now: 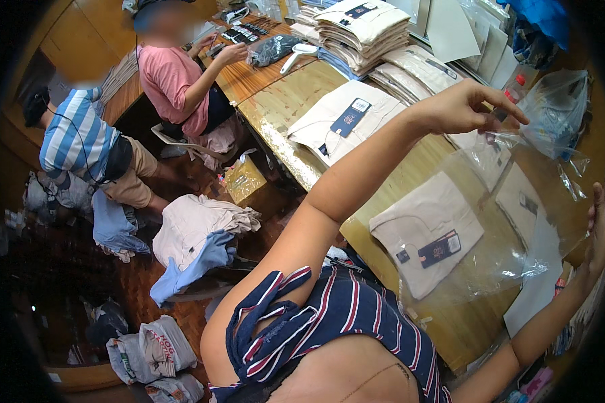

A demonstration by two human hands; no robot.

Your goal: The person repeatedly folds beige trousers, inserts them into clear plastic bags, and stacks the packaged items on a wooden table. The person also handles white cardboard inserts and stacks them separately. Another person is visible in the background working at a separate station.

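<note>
My left hand (pixel 474 111) reaches over the table with its fingers pinched on the edge of a clear plastic bag (pixel 477 279). At the right rim of the view is my right hand (pixel 597 225), partly in shadow, closed at the bag's other side with one finger pointing up. The thin bag spreads between both hands. Seen through or beside it, a folded cream shirt (pixel 427 235) with a dark blue hang tag (pixel 439 248) lies flat on the table. Another folded cream shirt (pixel 346 121) with a tag lies beyond my left forearm.
Stacks of bagged shirts (pixel 363 30) stand at the table's back, near a white tagging tool (pixel 298 58). A knotted plastic bag (pixel 554 114) sits at the far right. One person in pink (pixel 171 80) works at the table; another in stripes (pixel 81 144) is at left beside piled garments (pixel 202 232).
</note>
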